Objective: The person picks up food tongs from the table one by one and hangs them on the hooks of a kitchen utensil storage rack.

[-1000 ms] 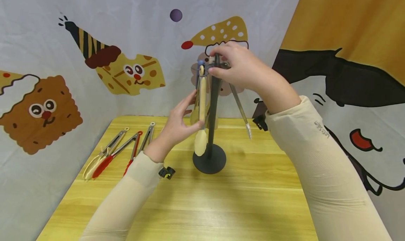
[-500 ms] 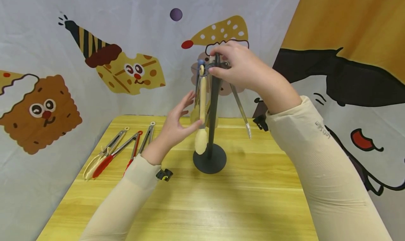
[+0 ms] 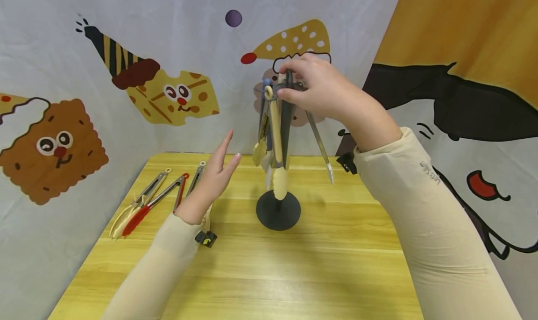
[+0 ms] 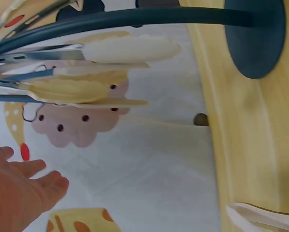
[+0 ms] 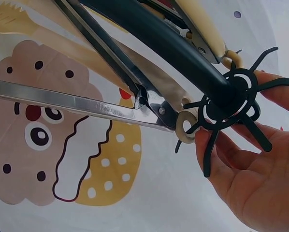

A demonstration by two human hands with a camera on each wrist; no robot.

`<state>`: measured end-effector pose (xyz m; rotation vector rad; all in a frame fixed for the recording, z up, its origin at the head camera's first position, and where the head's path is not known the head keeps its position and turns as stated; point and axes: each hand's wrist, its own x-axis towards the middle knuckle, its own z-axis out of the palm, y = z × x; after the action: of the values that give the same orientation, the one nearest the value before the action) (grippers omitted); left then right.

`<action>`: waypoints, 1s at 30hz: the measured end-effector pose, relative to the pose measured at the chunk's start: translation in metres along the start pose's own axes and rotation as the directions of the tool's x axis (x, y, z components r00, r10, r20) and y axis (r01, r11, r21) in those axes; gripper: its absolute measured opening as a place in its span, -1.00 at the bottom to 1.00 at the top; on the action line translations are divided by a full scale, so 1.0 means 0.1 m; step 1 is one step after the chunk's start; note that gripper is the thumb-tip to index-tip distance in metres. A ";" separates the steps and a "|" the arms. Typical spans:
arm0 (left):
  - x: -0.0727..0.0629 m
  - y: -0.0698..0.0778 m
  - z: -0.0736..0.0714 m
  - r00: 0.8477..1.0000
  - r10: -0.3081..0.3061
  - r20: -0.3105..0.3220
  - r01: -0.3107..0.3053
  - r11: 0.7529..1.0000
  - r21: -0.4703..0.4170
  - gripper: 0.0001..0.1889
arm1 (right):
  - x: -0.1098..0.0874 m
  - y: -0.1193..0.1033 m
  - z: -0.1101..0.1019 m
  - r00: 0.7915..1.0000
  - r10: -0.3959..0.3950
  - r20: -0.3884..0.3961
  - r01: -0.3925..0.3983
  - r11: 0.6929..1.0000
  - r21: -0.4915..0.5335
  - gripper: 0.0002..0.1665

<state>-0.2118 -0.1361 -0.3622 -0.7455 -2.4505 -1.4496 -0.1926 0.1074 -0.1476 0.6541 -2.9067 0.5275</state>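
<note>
A dark utensil stand (image 3: 269,220) with a round base stands on the table. My right hand (image 3: 325,88) grips its hooked top; in the right wrist view, thumb and fingers (image 5: 217,166) are among the spread hooks (image 5: 258,133). Cream-handled tongs (image 3: 275,133) hang on the near side, tilted, with other utensils behind them. Steel-armed tongs (image 3: 317,135) hang at the right, a ring over a hook. My left hand (image 3: 208,187) is in the air left of the stand, fingers extended, holding nothing and apart from the hanging tools (image 4: 130,50).
On the table's left lie cream-tipped tongs (image 3: 130,215), red-tipped tongs (image 3: 138,219) and another pair of tongs (image 3: 196,177), partly hidden by my left hand and wrist. A printed cloth (image 3: 180,35) hangs behind the wooden table (image 3: 294,273).
My left hand has drawn back leftward from the hanging cream-handled tongs, which now tilt with their tip farther right, before the pole. My right hand stays on the stand's top.
</note>
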 end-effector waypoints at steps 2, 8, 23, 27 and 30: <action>-0.02 -0.07 0.00 0.999 -0.032 0.017 0.032 0.999 0.033 -0.36 | 0.00 0.00 0.00 1.000 -0.003 -0.001 0.003 1.000 0.003 -0.44; -0.11 -0.26 0.01 0.966 -0.249 0.071 0.227 0.947 0.229 -0.25 | 0.00 -0.01 -0.01 1.000 -0.012 -0.002 0.012 1.000 0.008 -0.44; -0.32 -0.69 0.01 0.722 -0.660 0.207 0.469 0.687 0.556 -0.03 | 0.02 -0.03 -0.05 1.000 0.025 0.013 -0.025 1.000 0.009 -0.39; -0.36 -0.74 0.00 0.670 -0.709 0.220 0.506 0.653 0.564 -0.01 | 0.02 -0.03 -0.05 0.999 0.037 0.004 -0.037 0.999 0.031 -0.39; -0.40 -0.78 0.01 0.647 -0.729 0.223 0.533 0.641 0.552 0.01 | 0.02 -0.02 -0.05 0.999 0.036 -0.007 -0.035 0.999 0.036 -0.41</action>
<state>-0.2178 -0.1789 -0.4380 -0.0332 -3.4753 -0.8236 -0.1931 0.1071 -0.1417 0.6049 -2.9132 0.5867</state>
